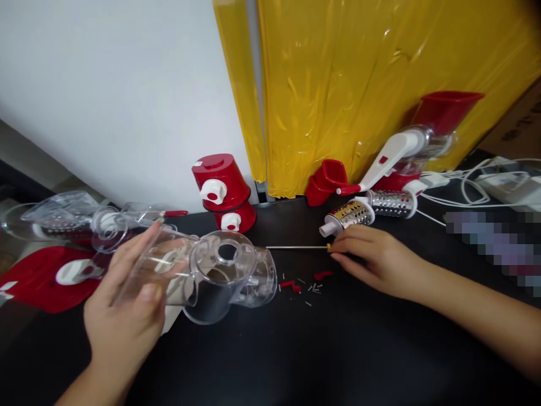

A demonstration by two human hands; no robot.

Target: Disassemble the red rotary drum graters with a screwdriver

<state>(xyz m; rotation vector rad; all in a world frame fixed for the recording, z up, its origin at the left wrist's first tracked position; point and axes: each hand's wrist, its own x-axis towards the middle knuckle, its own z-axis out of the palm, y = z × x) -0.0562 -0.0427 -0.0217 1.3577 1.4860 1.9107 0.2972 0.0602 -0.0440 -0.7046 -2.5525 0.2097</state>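
Note:
My left hand [127, 304] is wrapped around the square chute of a clear plastic grater housing [220, 270]. The housing is tilted, and its round open body points toward the middle of the table. My right hand [367, 256] pinches the yellow end of what looks like a screwdriver [298, 247]. Its long thin metal shaft lies level, with the tip close to the housing's right side; whether they touch I cannot tell. Below the shaft, small red plastic pieces [289, 285] and several tiny metal pins or screws [313, 288] are scattered on the black table [321, 355].
Stacked red grater bases [222, 186] stand at the back. Red hoppers [325, 180], metal grater drums [391, 203] and an assembled rotary grater [401, 152] are at right, beside white cables [469, 192]. Another red base [51, 279] and clear parts [63, 211] lie left.

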